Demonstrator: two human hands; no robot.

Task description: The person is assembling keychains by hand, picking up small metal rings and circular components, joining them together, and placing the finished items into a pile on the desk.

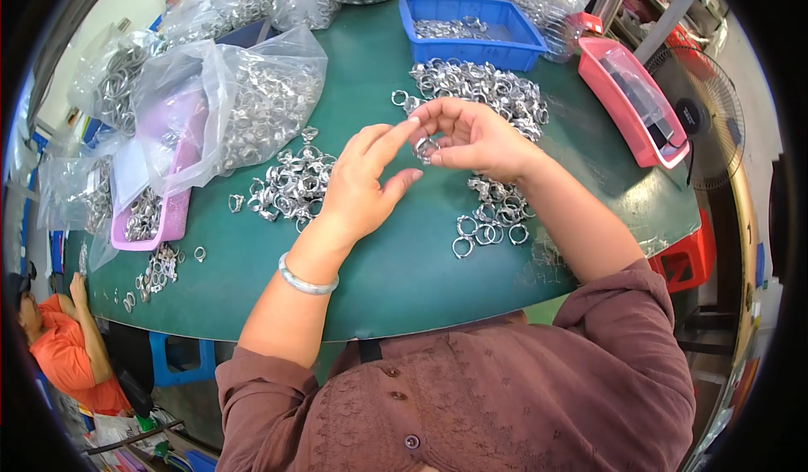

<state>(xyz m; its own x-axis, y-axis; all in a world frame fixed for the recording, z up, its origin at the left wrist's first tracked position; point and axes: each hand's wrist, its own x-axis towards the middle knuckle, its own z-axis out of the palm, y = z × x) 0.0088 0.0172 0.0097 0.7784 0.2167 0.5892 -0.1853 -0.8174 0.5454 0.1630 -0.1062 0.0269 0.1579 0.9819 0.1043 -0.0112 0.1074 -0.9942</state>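
Note:
My right hand (pixel 484 140) is closed in a pinch on a small silvery metal ring clamp (pixel 425 148), held between the thumb and curled fingers above the table. Close beside it, my left hand (pixel 364 177) has its fingers stretched out and the thumb apart, with nothing seen in it. Its fingertips come up to the right hand's fingers; whether they touch is hard to tell. Under and behind my right hand spreads a large heap of ring clamps (pixel 513 102). A second pile of clamps (pixel 295 182) lies just left of my left hand.
A blue tray (pixel 522 55) with loose metal parts stands at the back of the green table (pixel 396 278). Clear bags of clamps (pixel 269 93) and a pink-purple basket (pixel 172 207) fill the left. A pink basket (pixel 627 119) and fan (pixel 707 110) stand right. A person in orange (pixel 71 354) sits far left.

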